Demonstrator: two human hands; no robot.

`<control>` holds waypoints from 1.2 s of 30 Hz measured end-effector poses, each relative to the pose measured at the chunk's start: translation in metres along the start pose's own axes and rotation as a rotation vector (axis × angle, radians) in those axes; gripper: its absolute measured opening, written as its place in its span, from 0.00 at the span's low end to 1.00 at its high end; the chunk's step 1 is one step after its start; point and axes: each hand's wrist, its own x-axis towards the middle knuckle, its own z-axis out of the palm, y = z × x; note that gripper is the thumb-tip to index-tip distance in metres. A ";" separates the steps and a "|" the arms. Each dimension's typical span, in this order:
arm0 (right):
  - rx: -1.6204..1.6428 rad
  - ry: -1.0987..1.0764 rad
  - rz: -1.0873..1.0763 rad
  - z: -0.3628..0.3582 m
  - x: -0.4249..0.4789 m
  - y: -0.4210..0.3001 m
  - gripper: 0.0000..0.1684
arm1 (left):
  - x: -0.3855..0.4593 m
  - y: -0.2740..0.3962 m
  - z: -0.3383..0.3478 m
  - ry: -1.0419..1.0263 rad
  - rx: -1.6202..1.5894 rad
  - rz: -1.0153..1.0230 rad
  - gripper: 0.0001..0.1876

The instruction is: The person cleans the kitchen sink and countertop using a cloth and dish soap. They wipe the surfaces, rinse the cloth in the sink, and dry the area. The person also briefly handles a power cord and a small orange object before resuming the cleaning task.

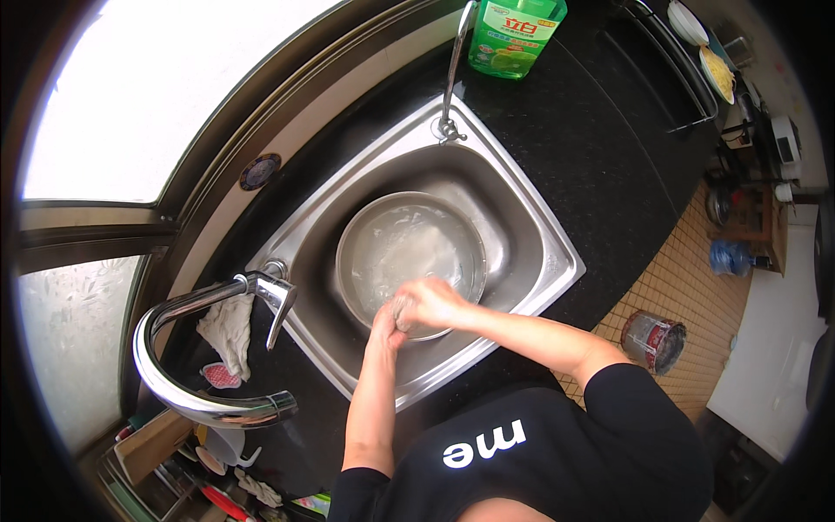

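Note:
My left hand (pixel 389 323) and my right hand (pixel 432 304) meet over the near rim of a round metal basin (pixel 346 287). Pressed between them is a wet greyish cloth (pixel 406 312), mostly hidden by my fingers. Cloudy water (pixel 411 248) fills the basin, with a pale patch in its middle that I cannot make out. The basin stands inside a stainless steel sink (pixel 525 261).
A chrome gooseneck faucet (pixel 150 365) curves over the counter at left, beside a cloth (pixel 228 329) and a pink scrubber (pixel 220 375). A thin tap (pixel 450 85) rises at the sink's far corner, near a green detergent bottle (pixel 515 39). A bucket (pixel 652 342) stands on the floor.

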 end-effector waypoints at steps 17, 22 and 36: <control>1.010 -0.355 0.058 -0.020 0.020 -0.011 0.15 | -0.112 0.060 0.115 -0.365 -0.212 -0.071 0.19; 1.043 -0.266 0.052 -0.022 0.022 -0.030 0.12 | -0.116 0.075 0.123 -0.223 -0.086 -0.115 0.09; 0.948 0.128 0.183 0.020 0.041 -0.008 0.08 | -0.075 0.053 0.115 0.275 0.382 0.203 0.06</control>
